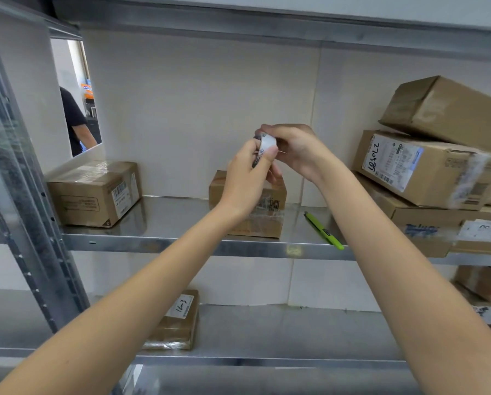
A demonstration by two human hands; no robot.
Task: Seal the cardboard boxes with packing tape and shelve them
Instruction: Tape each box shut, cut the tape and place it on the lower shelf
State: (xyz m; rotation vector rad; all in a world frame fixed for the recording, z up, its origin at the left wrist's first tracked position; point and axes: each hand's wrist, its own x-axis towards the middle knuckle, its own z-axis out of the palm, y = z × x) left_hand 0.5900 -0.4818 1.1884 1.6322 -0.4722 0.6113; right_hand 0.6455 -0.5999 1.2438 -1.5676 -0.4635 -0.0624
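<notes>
Two shelves of the metal rack point(181, 246) are in my view, and I go from the big things to the small ones. On the upper shelf, at its right end, I see a stack of cardboard boxes point(426, 172); the top one lies tilted on the others. Near the left end of the same shelf stands a box with a barcode label point(93, 192), well apart from the stack. In the middle of the shelf, close to its front edge, sits a small box point(255, 212) with clear tape over it; my left forearm hides part of it. On the lower shelf, near the front edge, lies a flat box point(176, 323) with handwriting on a white label.

Both my arms reach up over the middle box. My left hand point(250, 178) holds the roll of tape point(264, 146) with curled fingers, the thumb pressed on the white outside of the roll. My right hand point(292, 146) is curled at the roll from the other side and seems to pinch it at the edge; I cannot tell if it holds a loose tape end. The roll is in the air above the middle box, not touching it.

A green pen point(322, 230) lies at the front edge of the upper shelf, between the small box and the stack, its tip over the edge.
</notes>
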